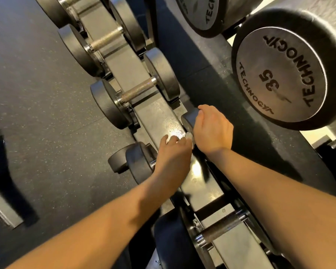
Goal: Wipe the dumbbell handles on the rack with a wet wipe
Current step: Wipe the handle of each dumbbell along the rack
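Wipe (189, 136) and dumbbell (189, 119) half-hidden under hands (173, 152) (211, 129)

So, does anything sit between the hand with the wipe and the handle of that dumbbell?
Nothing visible. The left hand holds the wet wipe down between the dumbbell's two heads, where the handle lies hidden under it. The right hand grips the far head.

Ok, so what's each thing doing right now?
left hand: fingers curled over the wet wipe on the handle.
wet wipe: bunched under those fingers, mostly hidden.
right hand: gripping the small dumbbell's far head.
small dumbbell: lying on the rack, handle covered.
next dumbbell: racked, handle bare, untouched.
35 dumbbell: sitting on the upper tier, untouched.
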